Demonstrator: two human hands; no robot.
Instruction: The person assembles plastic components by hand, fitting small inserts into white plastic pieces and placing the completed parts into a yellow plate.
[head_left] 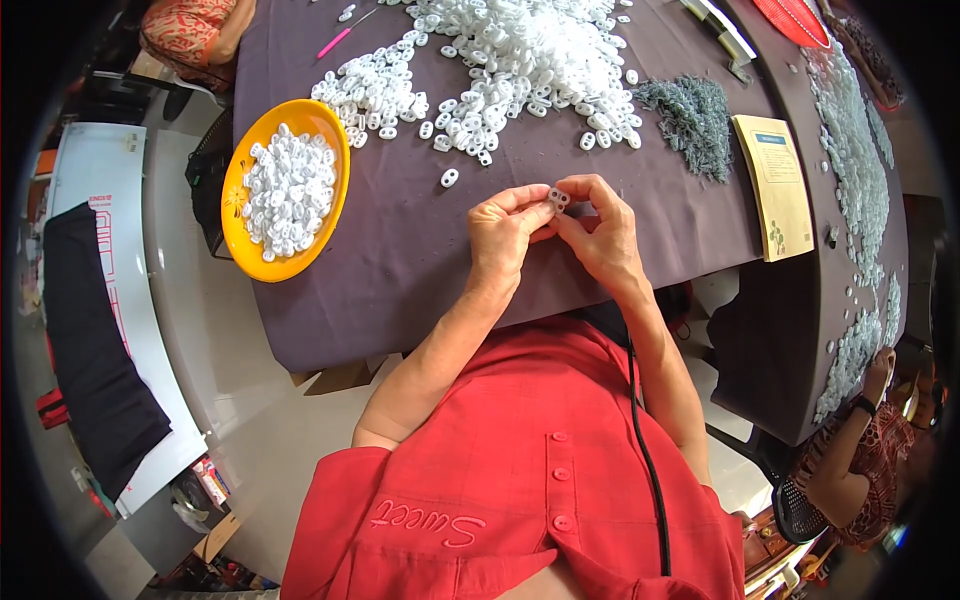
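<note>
Above the near edge of the dark tablecloth, my left hand [500, 235] and my right hand [605, 235] meet at their fingertips. Both are closed in a pinch on small white plastic pieces with dark holes [559, 200]; whether these are two pieces or one is hard to make out. A single loose white two-hole piece [450, 178] lies just beyond my left hand. Farther back spreads a big heap of the same pieces [545, 60], with a smaller heap [372, 95] to its left.
A yellow-orange dish [236, 243] of white pieces stands at the left. Right of the heap lie grey thread-like scraps [697, 122] and a tan booklet [775, 195]. A pink-handled tool [335, 42] lies far left. Other people sit at upper left [190, 35] and lower right [850, 465].
</note>
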